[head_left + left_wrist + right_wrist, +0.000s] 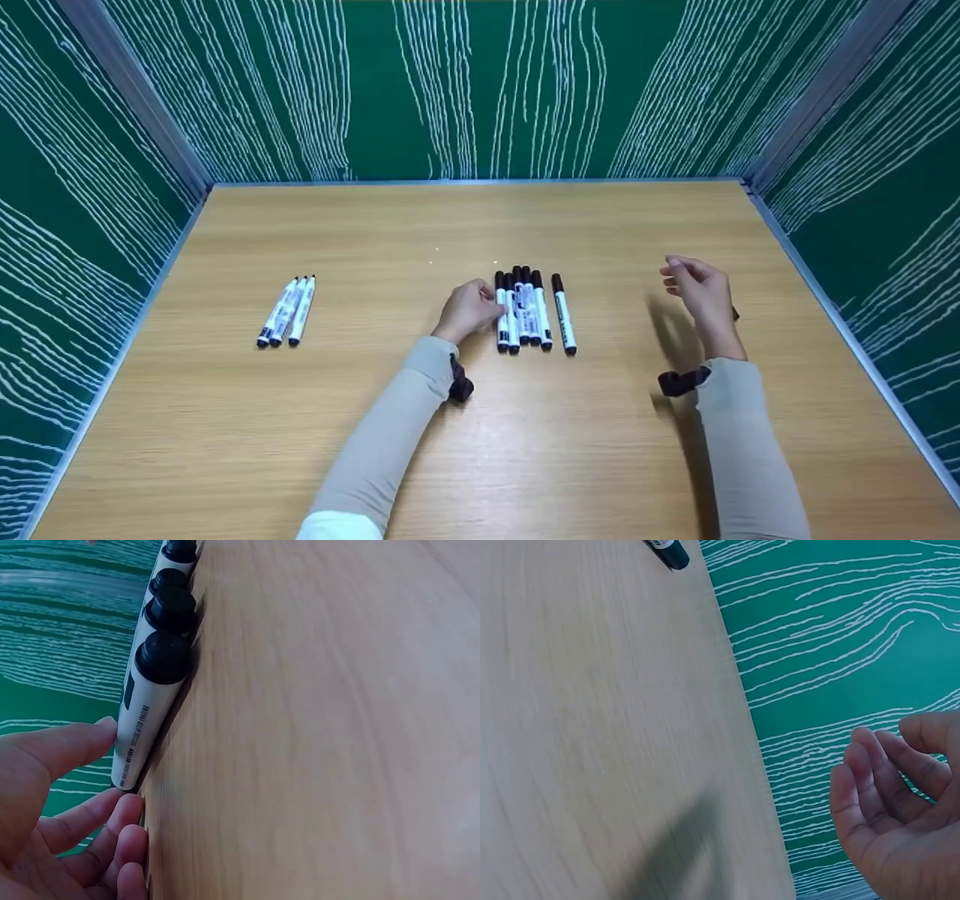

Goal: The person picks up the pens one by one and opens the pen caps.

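Observation:
Several white markers with black caps lie side by side mid-table, caps pointing away. My left hand is at the row's left edge. Its thumb touches the leftmost marker from above, and its other fingers bend beside that marker's far end, close to the tabletop. One more marker lies apart, just right of the row. Farther right, over the table, my right hand holds nothing, its fingers loosely bent. In the right wrist view only one black marker end shows at the top.
Three white markers lie together on the left of the wooden table. Green walls with white wavy lines stand around the table's back and sides. Small white specks dot the wood behind the row.

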Motion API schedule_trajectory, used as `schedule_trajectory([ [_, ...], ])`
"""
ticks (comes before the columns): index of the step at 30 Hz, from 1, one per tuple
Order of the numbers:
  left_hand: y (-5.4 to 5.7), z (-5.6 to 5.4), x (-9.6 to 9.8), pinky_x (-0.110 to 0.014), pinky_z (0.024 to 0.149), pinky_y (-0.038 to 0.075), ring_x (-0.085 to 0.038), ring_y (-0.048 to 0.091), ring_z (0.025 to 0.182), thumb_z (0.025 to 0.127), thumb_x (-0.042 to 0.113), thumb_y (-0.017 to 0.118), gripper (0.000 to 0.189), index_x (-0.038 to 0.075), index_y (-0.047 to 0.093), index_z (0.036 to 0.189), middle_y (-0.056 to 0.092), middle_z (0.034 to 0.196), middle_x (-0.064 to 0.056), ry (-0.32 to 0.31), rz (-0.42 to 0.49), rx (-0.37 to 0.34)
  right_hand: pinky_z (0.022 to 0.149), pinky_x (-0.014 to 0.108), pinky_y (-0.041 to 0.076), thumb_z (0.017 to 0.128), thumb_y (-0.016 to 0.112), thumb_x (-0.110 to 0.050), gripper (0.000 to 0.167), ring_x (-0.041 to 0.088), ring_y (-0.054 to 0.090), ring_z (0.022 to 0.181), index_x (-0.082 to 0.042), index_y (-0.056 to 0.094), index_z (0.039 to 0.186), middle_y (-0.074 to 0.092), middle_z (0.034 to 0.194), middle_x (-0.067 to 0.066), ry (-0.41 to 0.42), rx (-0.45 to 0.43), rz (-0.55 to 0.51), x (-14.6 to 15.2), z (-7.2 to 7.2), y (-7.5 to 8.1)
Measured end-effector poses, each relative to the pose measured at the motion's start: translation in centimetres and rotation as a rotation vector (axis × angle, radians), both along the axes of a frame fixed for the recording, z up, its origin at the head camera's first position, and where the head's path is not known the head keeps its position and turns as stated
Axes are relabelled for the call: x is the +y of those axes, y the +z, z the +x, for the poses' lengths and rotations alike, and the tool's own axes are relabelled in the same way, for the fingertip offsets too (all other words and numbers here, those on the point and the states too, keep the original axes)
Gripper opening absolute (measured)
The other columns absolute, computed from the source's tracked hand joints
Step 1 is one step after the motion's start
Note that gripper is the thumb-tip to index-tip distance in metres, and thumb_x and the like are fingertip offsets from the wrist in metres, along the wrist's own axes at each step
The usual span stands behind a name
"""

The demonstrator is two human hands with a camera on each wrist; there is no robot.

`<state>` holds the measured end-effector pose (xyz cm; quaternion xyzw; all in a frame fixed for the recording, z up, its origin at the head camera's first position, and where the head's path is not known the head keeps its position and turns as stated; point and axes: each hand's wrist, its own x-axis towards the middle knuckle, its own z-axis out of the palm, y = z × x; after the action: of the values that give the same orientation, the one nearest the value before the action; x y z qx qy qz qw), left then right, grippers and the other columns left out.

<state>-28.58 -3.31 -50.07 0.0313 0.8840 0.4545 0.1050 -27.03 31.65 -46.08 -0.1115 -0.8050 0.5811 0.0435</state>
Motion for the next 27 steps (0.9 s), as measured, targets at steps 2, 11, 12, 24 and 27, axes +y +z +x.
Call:
schedule_trajectory([
  [2, 0.1, 0.0, 0.1, -0.034, 0.081, 0.05, -0.02, 0.06, 0.087, 0.08, 0.025, 0.075, 0.034, 0.005, 0.063, 0.105, 0.066, 0.098, -0.007, 0.008, -0.016, -0.001, 0.079, 0.014, 0.051, 0.099, 0.049, -0.035, 0.046, 0.001, 0.06, 0.086, -0.002, 0.054, 0.131, 0.062, 0.094, -0.015, 0.007, 0.008, 0.011, -0.1, 0.0, -0.1],
  [11, 0.4, -0.3, 0.5, -0.025, 0.064, 0.047, -0.011, 0.054, 0.065, 0.079, 0.016, 0.073, 0.022, 0.008, 0.06, 0.095, 0.058, 0.076, 0.002, 0.057, -0.031, -0.08, 0.081, 0.015, 0.052, 0.1, 0.049, -0.032, 0.045, -0.002, 0.061, 0.083, 0.0, 0.053, 0.132, 0.063, 0.095, -0.012, 0.007, -0.018, 0.006, -0.3, -0.1, -0.2],
  [12, 0.4, -0.3, 0.5, -0.023, 0.06, 0.045, -0.01, 0.053, 0.06, 0.079, 0.015, 0.072, 0.021, 0.009, 0.06, 0.094, 0.056, 0.071, 0.003, 0.062, -0.02, -0.096, 0.081, 0.015, 0.052, 0.1, 0.049, -0.031, 0.045, -0.003, 0.061, 0.083, 0.0, 0.053, 0.131, 0.063, 0.095, -0.011, 0.007, -0.02, 0.004, -0.3, -0.1, -0.2],
  [24, 0.4, -0.4, 0.1, -0.03, 0.077, 0.052, -0.018, 0.057, 0.083, 0.078, 0.008, 0.071, 0.025, 0.002, 0.064, 0.101, 0.064, 0.098, -0.009, 0.088, -0.043, -0.058, 0.083, 0.016, 0.052, 0.099, 0.05, -0.035, 0.049, 0.003, 0.062, 0.087, 0.0, 0.053, 0.133, 0.064, 0.097, -0.008, 0.019, -0.024, -0.01, 0.1, 0.2, -0.9],
  [27, 0.5, -0.3, -0.2, -0.027, 0.07, 0.051, -0.018, 0.057, 0.079, 0.078, 0.005, 0.07, 0.022, 0.001, 0.064, 0.099, 0.064, 0.095, -0.009, 0.092, -0.046, -0.039, 0.082, 0.016, 0.052, 0.098, 0.052, -0.035, 0.048, 0.004, 0.063, 0.087, 0.001, 0.054, 0.131, 0.064, 0.094, -0.011, 0.025, -0.015, -0.009, 0.3, 0.2, -1.1],
])
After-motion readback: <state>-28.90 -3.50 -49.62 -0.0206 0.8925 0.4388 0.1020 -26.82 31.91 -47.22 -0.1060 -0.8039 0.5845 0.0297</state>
